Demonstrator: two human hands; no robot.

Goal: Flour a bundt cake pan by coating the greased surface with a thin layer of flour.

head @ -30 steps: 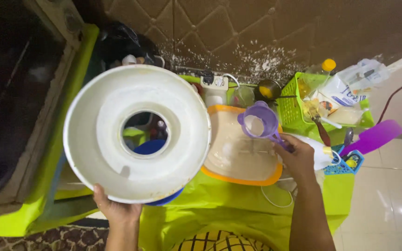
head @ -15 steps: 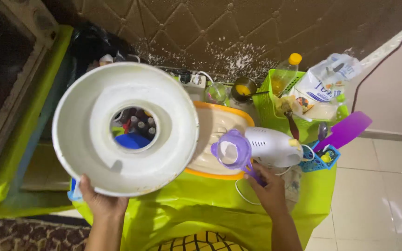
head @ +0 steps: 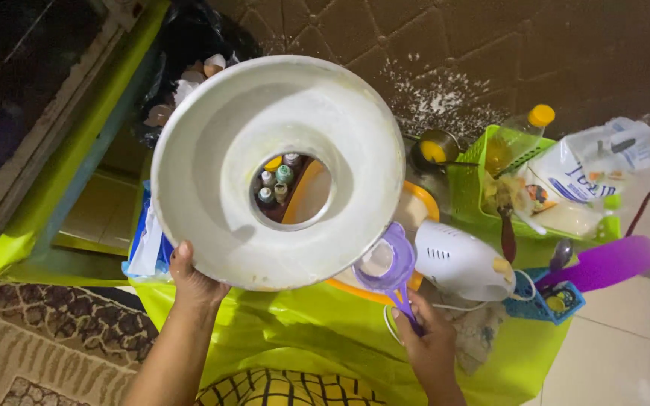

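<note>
White ring-shaped mould (head: 280, 169): gripped at its lower rim by your left hand (head: 193, 278), now raised closer, covering the worktop's (head: 302, 338) middle; purple measuring cup (head: 385, 265): clasped by your right hand (head: 430, 342), drawn back beneath the mould's rim, beside the white hand mixer (head: 464, 259).

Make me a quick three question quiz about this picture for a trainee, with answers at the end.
1. True or false: the left hand holds the white ring pan by its rim.
2. What does the right hand hold? A) purple cup B) white mixer C) bottle
3. What colour is the cloth under the things?

Key: 1 true; 2 A; 3 yellow-green.
</note>
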